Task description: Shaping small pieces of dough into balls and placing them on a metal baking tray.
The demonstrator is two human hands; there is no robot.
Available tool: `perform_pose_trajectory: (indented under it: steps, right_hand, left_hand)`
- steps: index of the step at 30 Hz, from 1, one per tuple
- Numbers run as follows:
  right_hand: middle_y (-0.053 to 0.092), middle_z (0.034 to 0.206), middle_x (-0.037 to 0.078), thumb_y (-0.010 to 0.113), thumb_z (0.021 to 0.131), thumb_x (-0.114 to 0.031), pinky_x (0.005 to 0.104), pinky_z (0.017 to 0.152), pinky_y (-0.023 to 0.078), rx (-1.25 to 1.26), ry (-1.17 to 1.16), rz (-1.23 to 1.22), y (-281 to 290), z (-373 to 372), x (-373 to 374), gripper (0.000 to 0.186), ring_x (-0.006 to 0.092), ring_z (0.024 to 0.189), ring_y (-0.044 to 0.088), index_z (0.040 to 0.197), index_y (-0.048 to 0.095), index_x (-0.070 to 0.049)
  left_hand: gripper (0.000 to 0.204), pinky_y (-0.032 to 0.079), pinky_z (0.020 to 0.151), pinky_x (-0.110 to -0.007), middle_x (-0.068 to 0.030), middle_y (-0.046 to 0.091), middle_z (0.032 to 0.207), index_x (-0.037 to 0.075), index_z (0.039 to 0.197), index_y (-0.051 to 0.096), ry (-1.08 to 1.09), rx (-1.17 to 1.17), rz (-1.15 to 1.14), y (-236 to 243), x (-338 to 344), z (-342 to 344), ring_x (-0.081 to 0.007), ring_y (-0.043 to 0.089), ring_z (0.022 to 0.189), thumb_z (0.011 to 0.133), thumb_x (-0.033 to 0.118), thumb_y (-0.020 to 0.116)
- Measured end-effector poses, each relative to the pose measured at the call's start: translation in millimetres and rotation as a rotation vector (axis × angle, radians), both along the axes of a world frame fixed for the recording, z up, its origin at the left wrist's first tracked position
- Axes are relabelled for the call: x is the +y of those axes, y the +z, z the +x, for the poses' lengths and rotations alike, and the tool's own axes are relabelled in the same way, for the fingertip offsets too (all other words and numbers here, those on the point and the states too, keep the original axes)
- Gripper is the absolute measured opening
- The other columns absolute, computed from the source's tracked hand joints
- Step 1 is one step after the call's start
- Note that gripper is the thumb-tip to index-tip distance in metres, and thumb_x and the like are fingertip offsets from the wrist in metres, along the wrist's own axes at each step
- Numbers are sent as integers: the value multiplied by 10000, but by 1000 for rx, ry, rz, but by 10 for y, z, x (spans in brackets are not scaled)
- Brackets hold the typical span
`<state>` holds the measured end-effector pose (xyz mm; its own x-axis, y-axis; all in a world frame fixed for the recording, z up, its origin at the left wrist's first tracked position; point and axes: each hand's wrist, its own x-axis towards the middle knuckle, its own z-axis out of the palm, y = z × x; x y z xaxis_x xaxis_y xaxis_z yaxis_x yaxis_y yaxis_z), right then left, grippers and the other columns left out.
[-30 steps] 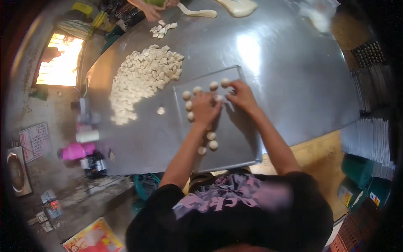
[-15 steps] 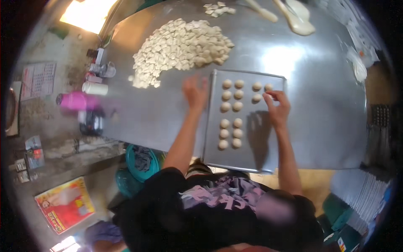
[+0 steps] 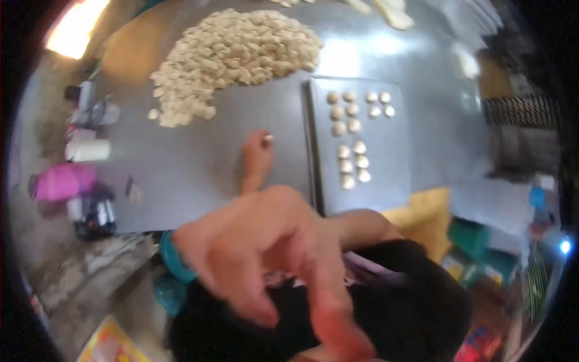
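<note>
My right hand (image 3: 259,235) is raised close to the camera, large and blurred. Its fingers are bent but apart, and nothing shows in them. Behind it, my left hand (image 3: 256,158) is low over the metal table, closed, with a small pale piece of dough (image 3: 267,139) at its fingertips. The right hand covers much of the left forearm. Just right of the left hand lies a metal tray (image 3: 383,163) holding several round dough balls (image 3: 345,165) in short paired rows. A large heap of cut dough pieces (image 3: 241,48) spreads over the far left of the table.
A larger strip of dough (image 3: 395,15) lies at the far edge. Along the left edge stand a white cylinder (image 3: 87,150), a pink object (image 3: 65,181) and a dark container (image 3: 95,216). Teal tubs (image 3: 172,292) are below the table at left, green bins (image 3: 467,238) at right.
My right hand has left the dough balls on the tray and come up close to the camera. My left hand has closed and moved nearer to me. The view has shifted and turned.
</note>
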<state>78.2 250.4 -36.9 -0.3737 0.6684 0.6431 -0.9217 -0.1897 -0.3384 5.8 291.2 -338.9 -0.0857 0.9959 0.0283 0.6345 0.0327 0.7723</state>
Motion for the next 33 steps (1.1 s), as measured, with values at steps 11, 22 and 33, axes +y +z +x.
perform_pose_trajectory:
  steps: [11, 22, 33]
  right_hand:
    - [544, 643, -15, 880, 528, -386, 202, 516, 300, -37, 217, -11, 325, -1208, -349, 448, 63, 590, 459, 615, 593, -54]
    - [581, 694, 13, 849, 576, -297, 220, 548, 368, -77, 0, -22, 364, -1138, -318, 390, 93, 630, 518, 720, 599, -35]
    - [603, 747, 23, 576, 815, -78, 216, 591, 422, -1010, -696, -358, -1260, -345, 1259, 139, 85, 672, 529, 923, 640, -19]
  left_hand:
    - [209, 474, 740, -261, -51, 612, 912, 22, 1003, 640, 156, -425, -152, 44, -877, -1583, -142, 576, 797, 827, 130, 679]
    - [184, 464, 724, -244, -33, 610, 912, 28, 1014, 627, 84, -731, -345, -9, -692, -1523, -137, 577, 815, 835, 55, 652]
    - [223, 377, 538, -183, 12, 473, 703, 96, 1091, 528, 616, -822, -157, 22, -847, -1708, -68, 484, 633, 875, 76, 475]
